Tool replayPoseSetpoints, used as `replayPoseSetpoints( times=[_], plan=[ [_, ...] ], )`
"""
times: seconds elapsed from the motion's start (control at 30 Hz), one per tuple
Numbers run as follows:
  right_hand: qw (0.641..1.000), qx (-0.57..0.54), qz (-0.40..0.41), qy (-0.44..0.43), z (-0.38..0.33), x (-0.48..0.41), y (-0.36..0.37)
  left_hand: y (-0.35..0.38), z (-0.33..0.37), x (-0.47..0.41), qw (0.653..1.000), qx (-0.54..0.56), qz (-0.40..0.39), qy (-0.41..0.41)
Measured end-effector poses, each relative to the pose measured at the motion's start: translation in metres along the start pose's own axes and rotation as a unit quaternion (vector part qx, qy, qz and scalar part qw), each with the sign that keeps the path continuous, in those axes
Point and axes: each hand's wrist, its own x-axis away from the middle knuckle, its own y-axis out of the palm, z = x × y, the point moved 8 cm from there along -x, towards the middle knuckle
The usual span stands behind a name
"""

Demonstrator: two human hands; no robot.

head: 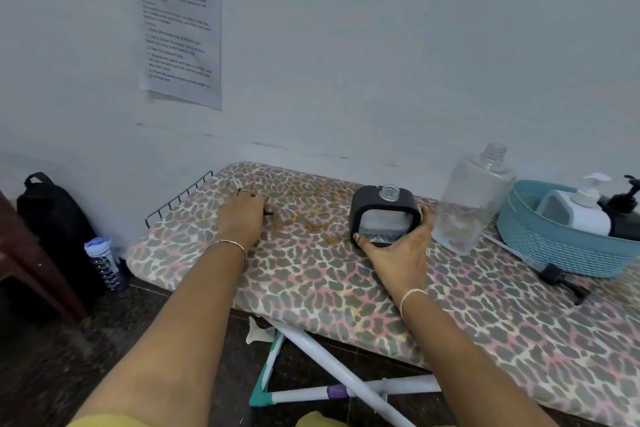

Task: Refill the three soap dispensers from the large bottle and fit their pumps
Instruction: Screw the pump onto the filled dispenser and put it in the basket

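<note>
Right hand [398,250] grips the black dispenser [384,213] low on its front: thumb across the bottom edge, fingers curled round its right side. Dispenser stands upright on the bench [346,281], neck open with no pump fitted, clear window in front showing a low level of liquid.

Left hand [242,215] is palm-down on the bench, well left of the dispenser, fingers bent over something small and dark at the fingertips. Can't tell what it is or whether it's actually gripped. Thin bracelet on each wrist.

Just right of the black dispenser, nearly touching the right hand's fingers: the large clear bottle [474,201], upright, cap off, threaded neck bare, only a little liquid at the bottom.

Further right, a blue basket [554,250] sits on the bench. Inside: a white dispenser [581,211] with its white pump on, and a dark dispenser [623,215] with a black pump, partly cut off by the frame edge.

A loose black pump [557,276] with its long tube lies flat on the bench in front of the basket.

Bench is a leopard-print ironing board, with yellowish stains between the hands. A printed sheet [178,24] hangs on the wall, text too blurred to read. A black bag [52,218] and a water bottle [104,263] sit on the floor at left.
</note>
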Motion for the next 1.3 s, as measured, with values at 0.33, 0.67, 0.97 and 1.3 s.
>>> replayPoseSetpoints(
  times=[0.33, 0.67, 0.97, 1.3],
  plan=[
    [1.000, 0.014, 0.000, -0.004, 0.002, 0.001, 0.000, -0.010, 0.018, -0.009, 0.998, -0.006, 0.036, 0.047],
    [1.000, 0.018, -0.007, -0.001, -0.001, 0.001, -0.002, -0.072, 0.063, -0.009, 0.871, 0.466, 0.146, 0.044],
    [1.000, 0.006, -0.006, -0.010, 0.000, 0.004, -0.004, -0.160, 0.120, 0.003, 0.668, 0.727, 0.145, 0.066],
    [1.000, -0.007, -0.010, 0.002, 0.005, 0.003, -0.001, -0.152, 0.168, 0.009, 0.704, 0.692, 0.124, 0.100]
  ],
)
